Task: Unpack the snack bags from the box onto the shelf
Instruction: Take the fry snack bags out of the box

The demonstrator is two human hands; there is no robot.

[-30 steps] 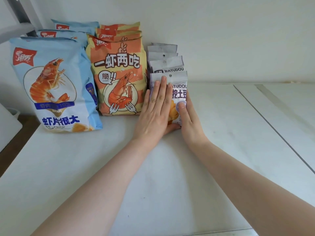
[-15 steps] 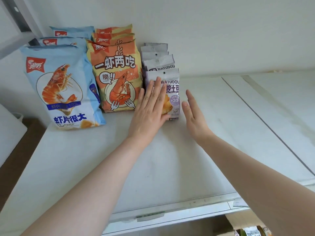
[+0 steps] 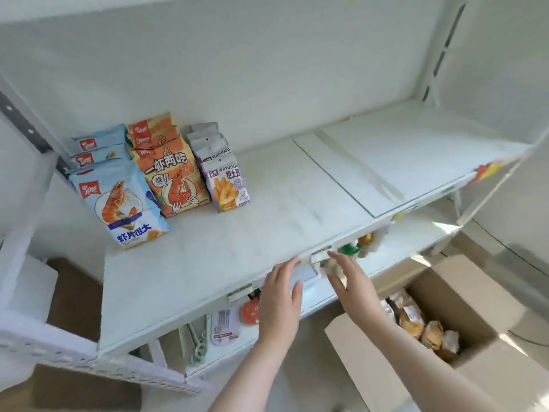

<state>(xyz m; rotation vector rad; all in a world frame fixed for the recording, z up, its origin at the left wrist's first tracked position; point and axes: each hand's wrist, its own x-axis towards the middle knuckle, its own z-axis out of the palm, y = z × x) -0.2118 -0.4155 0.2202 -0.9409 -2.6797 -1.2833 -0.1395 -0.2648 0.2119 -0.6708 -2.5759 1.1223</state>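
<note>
Fingers first: my left hand [image 3: 280,304] and my right hand [image 3: 353,289] hang side by side at the front lip of the white metal shelf [image 3: 267,221], both spread loosely apart and empty; the left fingertips [image 3: 294,260] sit right at the shelf edge, though I cannot tell if they touch it. Below and to the right of my right fingers stands the open brown cardboard box [image 3: 463,310], with several yellow and white snack bags [image 3: 416,319] waiting inside. Beyond my fingertips, far back and to the left, three rows stand upright against the wall: the blue prawn-cracker bags [image 3: 121,200], just beside them the orange prawn bags [image 3: 172,176], then the small grey-and-lilac potato-stick packets [image 3: 227,185]. So I judge the job partly done: most of the shelf to the right lies bare.
</note>
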